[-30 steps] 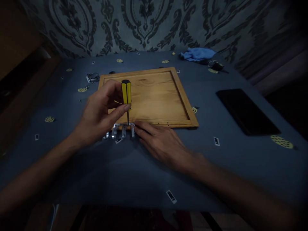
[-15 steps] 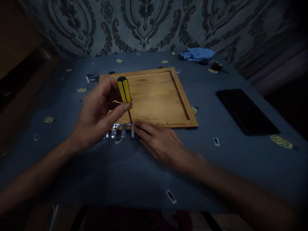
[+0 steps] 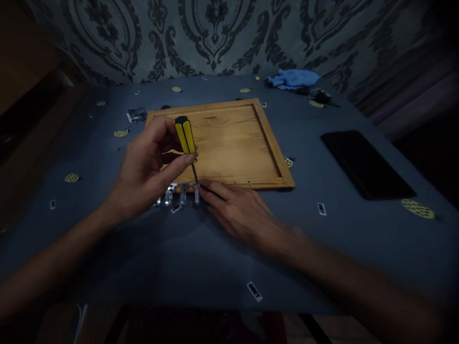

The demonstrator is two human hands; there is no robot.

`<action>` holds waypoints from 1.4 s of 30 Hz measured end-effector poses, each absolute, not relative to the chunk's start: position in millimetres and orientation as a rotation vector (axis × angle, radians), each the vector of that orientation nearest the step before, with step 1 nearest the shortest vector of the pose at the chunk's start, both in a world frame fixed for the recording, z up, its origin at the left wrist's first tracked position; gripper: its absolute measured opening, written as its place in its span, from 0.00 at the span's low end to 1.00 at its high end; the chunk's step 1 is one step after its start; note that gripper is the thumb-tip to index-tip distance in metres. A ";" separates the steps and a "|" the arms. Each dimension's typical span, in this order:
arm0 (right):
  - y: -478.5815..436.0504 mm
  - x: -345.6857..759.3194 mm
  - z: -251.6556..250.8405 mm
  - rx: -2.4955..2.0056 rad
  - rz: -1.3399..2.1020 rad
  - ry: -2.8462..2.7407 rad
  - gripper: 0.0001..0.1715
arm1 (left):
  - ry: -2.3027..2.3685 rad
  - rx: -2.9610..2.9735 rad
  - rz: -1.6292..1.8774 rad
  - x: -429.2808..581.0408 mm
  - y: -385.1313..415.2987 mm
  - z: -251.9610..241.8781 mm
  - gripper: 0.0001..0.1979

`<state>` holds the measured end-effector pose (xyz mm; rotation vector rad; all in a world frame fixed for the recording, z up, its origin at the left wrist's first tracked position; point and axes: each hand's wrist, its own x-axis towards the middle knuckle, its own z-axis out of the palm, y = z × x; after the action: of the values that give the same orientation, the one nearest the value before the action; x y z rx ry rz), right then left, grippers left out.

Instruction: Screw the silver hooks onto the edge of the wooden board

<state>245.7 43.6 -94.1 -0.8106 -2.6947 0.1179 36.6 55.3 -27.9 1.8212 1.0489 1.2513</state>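
My left hand is closed around the yellow and black handle of a screwdriver. Its shaft points down, nearly upright, and the tip meets a strip of silver metal hooks on the near edge of a framed wooden panel. Several hooks hang over that edge; the strip's left end lies partly behind my left hand. My right hand rests flat with fingers stretched out, the fingertips touching the strip's right end beside the screwdriver tip. Small dark holes show in the frame to the right of those fingers.
A dark patterned cloth covers the table. At right lies a black flat slab, perhaps a tablet. A blue cloth and a dark object lie at the back right. More metal pieces sit beyond the panel's left corner.
Almost nothing differs. The whole view has shifted slightly; both hands and the screwdriver keep the same positions on the hook strip.
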 end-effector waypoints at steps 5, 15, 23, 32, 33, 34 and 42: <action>43.6 246.2 -96.8 -0.782 0.108 -2.666 0.25 | 1.097 1.837 1.230 36.6 55.8 -26.4 0.15; 45.0 246.4 -96.3 -0.772 0.122 -2.684 0.24 | 1.053 1.858 1.222 35.1 57.4 -29.5 0.15; 44.3 245.9 -93.8 -0.830 0.113 -2.734 0.25 | 1.066 1.761 1.212 42.0 54.5 -28.7 0.15; 44.0 245.5 -93.4 -0.823 0.135 -2.702 0.24 | 1.038 1.757 1.244 47.1 61.3 -34.2 0.14; 43.9 245.5 -93.2 -0.823 0.139 -2.702 0.24 | 1.033 1.762 1.236 47.2 62.0 -34.2 0.13; 43.8 245.7 -93.0 -0.821 0.140 -2.702 0.24 | 1.030 1.763 1.227 47.2 62.3 -34.0 0.13; 44.2 245.8 -90.6 -0.828 0.173 -2.733 0.24 | 1.056 1.713 1.219 46.1 58.6 -31.3 0.13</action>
<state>245.8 44.2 -90.6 -0.8276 -2.7330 0.1729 46.1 58.6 -31.3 1.7133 1.0556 1.2195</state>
